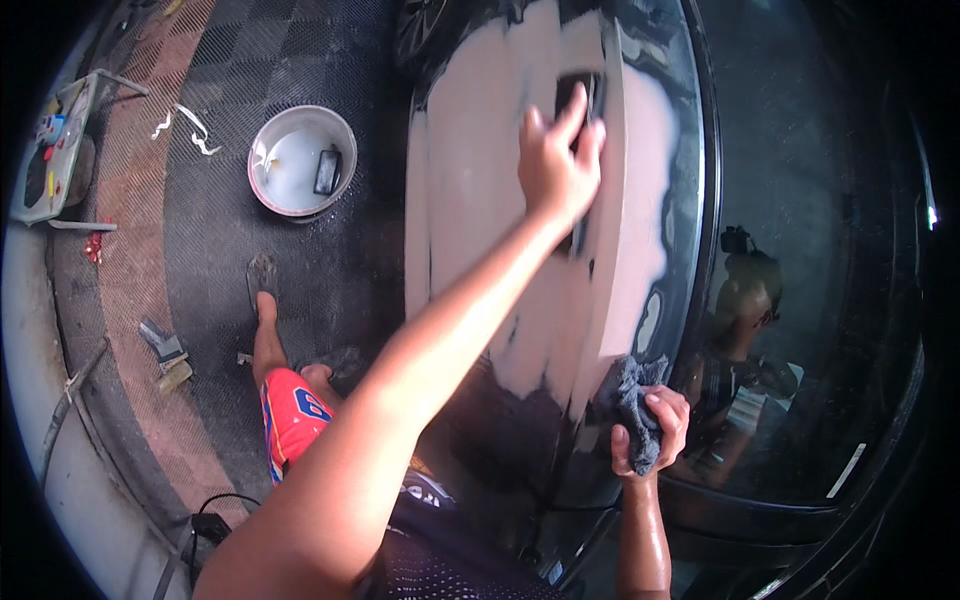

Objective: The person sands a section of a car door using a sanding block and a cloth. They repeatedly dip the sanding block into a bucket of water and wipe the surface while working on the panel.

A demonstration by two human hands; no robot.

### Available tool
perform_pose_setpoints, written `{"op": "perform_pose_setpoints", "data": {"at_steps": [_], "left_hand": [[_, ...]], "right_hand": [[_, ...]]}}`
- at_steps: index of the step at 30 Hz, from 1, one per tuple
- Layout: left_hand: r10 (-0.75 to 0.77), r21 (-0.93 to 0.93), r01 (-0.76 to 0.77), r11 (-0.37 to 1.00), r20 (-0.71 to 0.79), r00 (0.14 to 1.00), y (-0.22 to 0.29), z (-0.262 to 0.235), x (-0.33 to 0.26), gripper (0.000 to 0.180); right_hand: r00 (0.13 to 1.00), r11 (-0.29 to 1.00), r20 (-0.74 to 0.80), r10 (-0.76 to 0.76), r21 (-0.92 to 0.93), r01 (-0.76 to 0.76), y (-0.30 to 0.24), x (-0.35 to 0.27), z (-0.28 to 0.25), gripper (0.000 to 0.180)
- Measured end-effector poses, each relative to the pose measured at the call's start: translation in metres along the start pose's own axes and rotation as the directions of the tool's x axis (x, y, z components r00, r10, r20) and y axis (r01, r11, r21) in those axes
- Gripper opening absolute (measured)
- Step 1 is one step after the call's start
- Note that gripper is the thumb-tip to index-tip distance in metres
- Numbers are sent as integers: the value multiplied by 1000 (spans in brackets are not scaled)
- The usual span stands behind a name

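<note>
My left hand (562,165) stretches far forward over a car's side panel (480,150), which has broad pale, matte patches on dark paint. Its fingers are closed on a dark flat block (570,90) lying against the panel, partly hidden by the fingers. Nearer to me, my right hand (668,430) grips a crumpled dark grey cloth (635,400) beside the lower edge of the pale patch, close to the window. The right forearm looks wet.
A round basin (285,205) of cloudy water stands on the ribbed floor to the left, with a black block (327,172) inside. Farther left is a small stool (72,165) bearing small items. The car's dark window (810,180) fills the right side.
</note>
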State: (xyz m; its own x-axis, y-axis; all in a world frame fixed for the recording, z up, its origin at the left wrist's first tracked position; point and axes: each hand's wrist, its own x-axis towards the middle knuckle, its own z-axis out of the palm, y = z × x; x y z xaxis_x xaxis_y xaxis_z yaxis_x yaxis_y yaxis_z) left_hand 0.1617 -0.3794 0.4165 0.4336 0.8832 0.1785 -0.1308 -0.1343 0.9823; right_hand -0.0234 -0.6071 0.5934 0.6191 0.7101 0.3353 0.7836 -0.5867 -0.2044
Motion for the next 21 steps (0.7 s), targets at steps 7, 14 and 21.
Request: {"op": "perform_pose_setpoints", "data": {"at_steps": [7, 14, 21], "left_hand": [[-47, 25, 48, 999, -6, 999, 1, 12, 46, 47], [-2, -120, 13, 993, 86, 996, 18, -3, -7, 50], [-70, -125, 81, 989, 92, 993, 20, -10, -13, 48]], "right_hand": [[1000, 1000, -15, -11, 14, 12, -1, 0, 0, 47], [1000, 1000, -7, -13, 19, 13, -1, -3, -5, 48], [1000, 1000, -1, 9, 8, -9, 1, -3, -1, 47]]}}
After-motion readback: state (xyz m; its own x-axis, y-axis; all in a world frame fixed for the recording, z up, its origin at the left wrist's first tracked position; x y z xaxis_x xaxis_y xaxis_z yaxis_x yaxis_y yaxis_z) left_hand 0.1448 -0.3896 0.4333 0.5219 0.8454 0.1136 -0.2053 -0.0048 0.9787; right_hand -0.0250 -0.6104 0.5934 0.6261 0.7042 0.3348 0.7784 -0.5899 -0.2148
